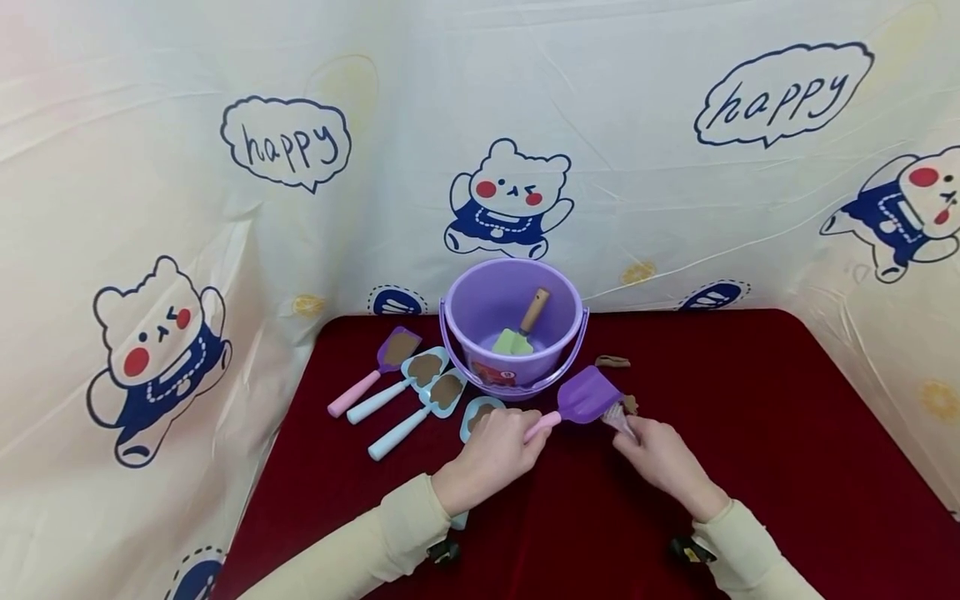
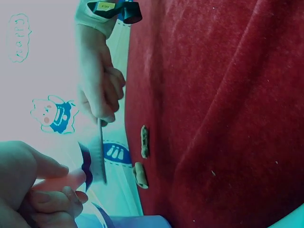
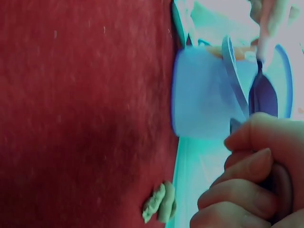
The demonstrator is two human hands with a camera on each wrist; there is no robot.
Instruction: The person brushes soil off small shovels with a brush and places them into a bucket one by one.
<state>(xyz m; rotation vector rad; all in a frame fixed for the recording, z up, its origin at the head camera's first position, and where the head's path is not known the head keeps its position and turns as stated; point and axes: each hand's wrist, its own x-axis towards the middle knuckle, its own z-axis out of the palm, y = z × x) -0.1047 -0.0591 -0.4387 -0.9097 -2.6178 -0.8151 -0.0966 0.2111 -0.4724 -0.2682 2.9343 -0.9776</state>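
My left hand point(image 1: 491, 454) grips the pink handle of a purple toy shovel point(image 1: 588, 393), its blade raised over the table in front of the bucket. In my right hand point(image 1: 663, 458) is a small pale flat tool point(image 1: 618, 417) with a ridged or toothed end, held against or very close to the shovel blade; I cannot tell whether they touch. Seen edge-on in the left wrist view, the flat tool point(image 2: 101, 152) is thin. Beyond it lie two brown clay-like pieces, one long piece point(image 1: 612, 361) and one lump point(image 1: 630, 405) partly hidden.
A purple bucket point(image 1: 510, 271) stands at the back, containing a green shovel point(image 1: 513, 342) with a wooden handle. Left of it lie a pink-handled purple shovel point(image 1: 356, 392) and several light blue shovels point(image 1: 401, 433), with brown material on their blades. Dark red cloth point(image 1: 787, 467) covers the table.
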